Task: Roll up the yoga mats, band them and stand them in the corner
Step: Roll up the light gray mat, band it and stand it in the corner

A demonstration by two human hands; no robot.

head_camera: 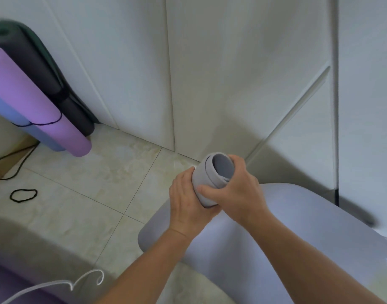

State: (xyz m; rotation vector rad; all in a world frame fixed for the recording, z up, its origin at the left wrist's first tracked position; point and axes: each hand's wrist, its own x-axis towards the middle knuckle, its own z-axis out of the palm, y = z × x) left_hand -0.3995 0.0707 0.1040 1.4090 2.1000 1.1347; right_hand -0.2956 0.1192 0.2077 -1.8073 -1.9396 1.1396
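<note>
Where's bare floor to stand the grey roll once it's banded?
Free: tile along the white panels, between the purple mat and the grey mat in both hands (left hand, right hand). Also open tile right of the loose black band. Crowded: the left corner, with standing mats and a black cord.

both forearms bare to the frame's edge, left hand (189, 201) and right hand (237, 191) ringless, ungloved.

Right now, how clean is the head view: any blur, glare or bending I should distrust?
Head view: wide-angle bending curves the cabinet doors; the standing mats at the left edge are soft; glare washes the grey mat near the right edge; both hands and the roll read fairly sharp.
</note>
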